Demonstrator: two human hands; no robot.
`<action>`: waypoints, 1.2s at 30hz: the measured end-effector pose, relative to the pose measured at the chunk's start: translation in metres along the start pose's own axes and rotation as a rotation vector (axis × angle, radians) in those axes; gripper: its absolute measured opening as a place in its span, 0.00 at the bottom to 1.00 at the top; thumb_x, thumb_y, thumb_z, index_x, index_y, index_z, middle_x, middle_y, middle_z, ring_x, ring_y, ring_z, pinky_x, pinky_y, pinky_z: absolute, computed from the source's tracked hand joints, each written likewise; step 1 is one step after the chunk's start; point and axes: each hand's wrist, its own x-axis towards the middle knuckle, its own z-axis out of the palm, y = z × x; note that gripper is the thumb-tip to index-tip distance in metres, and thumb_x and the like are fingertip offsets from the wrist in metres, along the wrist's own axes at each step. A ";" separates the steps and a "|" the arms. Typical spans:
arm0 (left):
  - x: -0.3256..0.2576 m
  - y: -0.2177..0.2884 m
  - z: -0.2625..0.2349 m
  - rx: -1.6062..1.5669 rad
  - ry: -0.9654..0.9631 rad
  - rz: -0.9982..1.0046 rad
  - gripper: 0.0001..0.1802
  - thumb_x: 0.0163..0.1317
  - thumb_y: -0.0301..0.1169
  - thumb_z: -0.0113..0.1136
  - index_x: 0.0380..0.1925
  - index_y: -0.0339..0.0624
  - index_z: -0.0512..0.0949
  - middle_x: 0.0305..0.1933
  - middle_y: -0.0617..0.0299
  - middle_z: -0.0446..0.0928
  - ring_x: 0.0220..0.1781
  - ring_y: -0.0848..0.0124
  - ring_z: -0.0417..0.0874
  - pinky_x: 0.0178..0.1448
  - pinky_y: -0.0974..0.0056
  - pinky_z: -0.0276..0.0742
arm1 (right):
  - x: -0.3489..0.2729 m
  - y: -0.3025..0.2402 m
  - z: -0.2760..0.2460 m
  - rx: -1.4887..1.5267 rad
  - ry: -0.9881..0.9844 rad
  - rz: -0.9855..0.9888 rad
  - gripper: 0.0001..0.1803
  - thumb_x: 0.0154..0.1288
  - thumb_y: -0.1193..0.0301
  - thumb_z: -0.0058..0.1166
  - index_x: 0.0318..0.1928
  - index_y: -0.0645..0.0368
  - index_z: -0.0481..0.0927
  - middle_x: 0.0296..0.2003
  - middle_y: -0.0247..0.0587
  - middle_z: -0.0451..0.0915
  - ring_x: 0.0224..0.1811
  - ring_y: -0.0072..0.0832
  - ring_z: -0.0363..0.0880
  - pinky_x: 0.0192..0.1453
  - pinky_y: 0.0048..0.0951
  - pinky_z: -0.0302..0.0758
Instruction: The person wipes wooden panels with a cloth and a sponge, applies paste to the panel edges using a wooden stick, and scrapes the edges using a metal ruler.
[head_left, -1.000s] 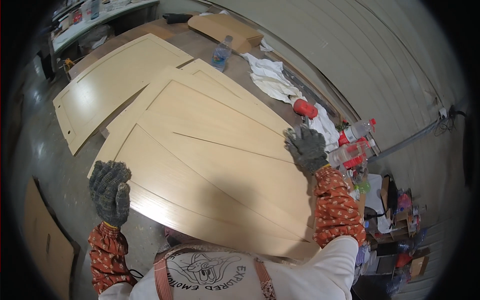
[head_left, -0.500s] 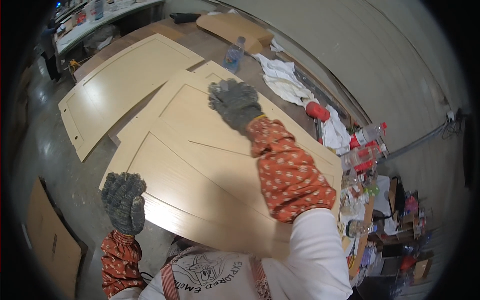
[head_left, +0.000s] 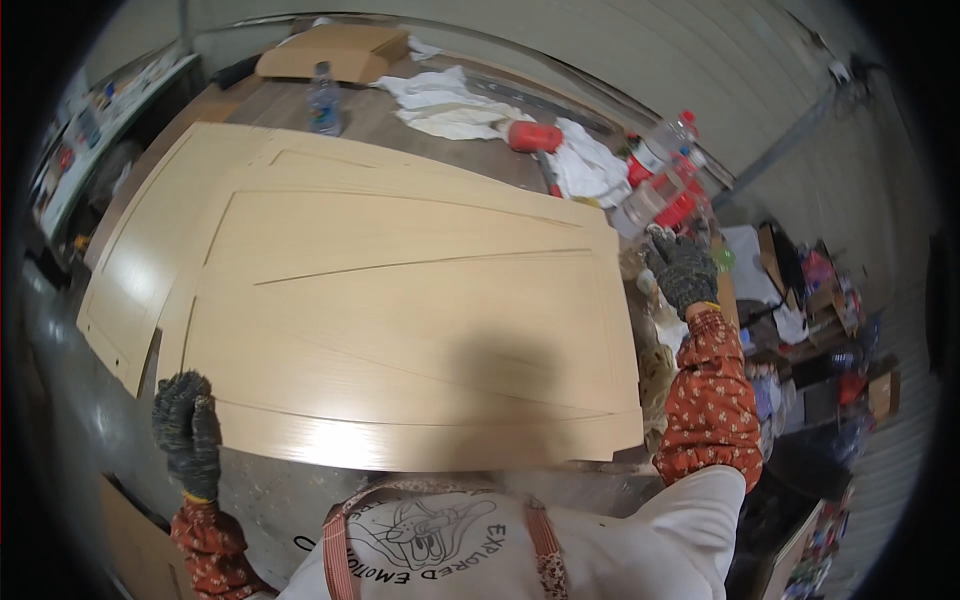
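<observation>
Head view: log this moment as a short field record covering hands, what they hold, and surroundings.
left hand: gloved left hand grips the near left corner of the top panel
right hand: gloved right hand on the panel's right edge
top panel: pale wood door panel with grooved lines, lying flat
beneath: second similar panel showing at the left
behind: white cloths, red cup, clear bottle, cardboard box
right side: cluttered bottles
</observation>
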 end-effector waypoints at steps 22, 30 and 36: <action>0.105 -0.137 0.060 -0.489 -0.215 -0.574 0.22 0.62 0.24 0.49 0.57 0.39 0.70 0.55 0.54 0.74 0.55 0.70 0.75 0.58 0.68 0.70 | -0.199 0.012 0.071 0.119 -0.446 0.326 0.42 0.48 0.48 0.61 0.63 0.49 0.65 0.49 0.54 0.75 0.52 0.47 0.73 0.61 0.49 0.64; 0.128 -0.100 0.086 -0.538 -0.040 -0.505 0.21 0.64 0.31 0.54 0.55 0.30 0.70 0.53 0.49 0.75 0.56 0.66 0.75 0.60 0.66 0.68 | -0.149 0.069 0.056 0.270 0.246 0.218 0.20 0.54 0.67 0.55 0.49 0.53 0.78 0.37 0.41 0.78 0.45 0.39 0.75 0.57 0.41 0.67; 0.130 -0.057 0.060 -0.118 -0.110 -0.451 0.23 0.64 0.37 0.53 0.57 0.37 0.70 0.57 0.46 0.73 0.60 0.56 0.74 0.63 0.59 0.68 | -0.054 0.030 -0.027 1.183 0.330 0.108 0.19 0.62 0.78 0.51 0.54 0.64 0.74 0.53 0.39 0.77 0.54 0.27 0.74 0.60 0.27 0.68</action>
